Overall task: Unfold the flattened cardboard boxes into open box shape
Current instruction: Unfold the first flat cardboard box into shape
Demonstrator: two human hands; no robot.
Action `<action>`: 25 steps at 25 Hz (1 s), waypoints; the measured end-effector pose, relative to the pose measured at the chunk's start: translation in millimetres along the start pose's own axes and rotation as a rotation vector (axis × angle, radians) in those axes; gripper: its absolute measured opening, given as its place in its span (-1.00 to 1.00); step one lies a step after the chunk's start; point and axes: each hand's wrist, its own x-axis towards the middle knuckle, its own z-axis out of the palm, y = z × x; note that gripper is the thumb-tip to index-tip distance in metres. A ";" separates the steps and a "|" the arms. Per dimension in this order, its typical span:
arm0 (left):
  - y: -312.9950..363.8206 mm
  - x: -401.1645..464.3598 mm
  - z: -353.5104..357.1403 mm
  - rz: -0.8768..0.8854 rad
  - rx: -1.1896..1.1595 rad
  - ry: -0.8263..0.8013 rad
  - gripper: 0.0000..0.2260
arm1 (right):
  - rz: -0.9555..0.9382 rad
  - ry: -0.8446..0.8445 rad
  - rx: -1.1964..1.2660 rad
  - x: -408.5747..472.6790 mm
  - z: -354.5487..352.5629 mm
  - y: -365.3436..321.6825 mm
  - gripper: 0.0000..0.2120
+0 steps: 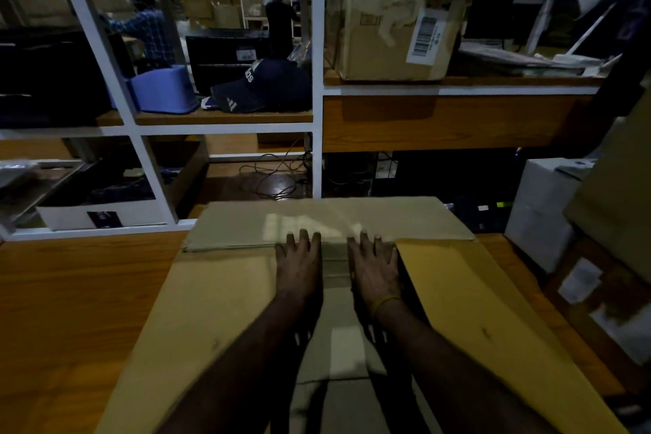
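Both forearms reached over the cardboard box (218, 296), which lay on the wooden table (70, 310). Left hand (299, 264) and right hand (375, 268) pressed flat, fingers spread, at its far flap (317, 218) (probably holding the fold down). Beyond the box stood white shelving (317, 109).
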 end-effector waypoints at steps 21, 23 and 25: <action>204.9 -97.0 -69.9 0.706 -0.521 0.086 -0.40 | 0.247 0.275 -0.034 -238.5 -54.8 132.9 0.07; 232.2 -106.9 -75.7 0.751 -0.513 0.059 -0.30 | 0.310 0.286 -0.074 -255.4 -51.6 156.0 -0.03; 255.6 -115.9 -78.1 0.797 -0.495 0.036 -0.19 | 0.368 0.238 -0.105 -275.4 -51.1 175.3 0.00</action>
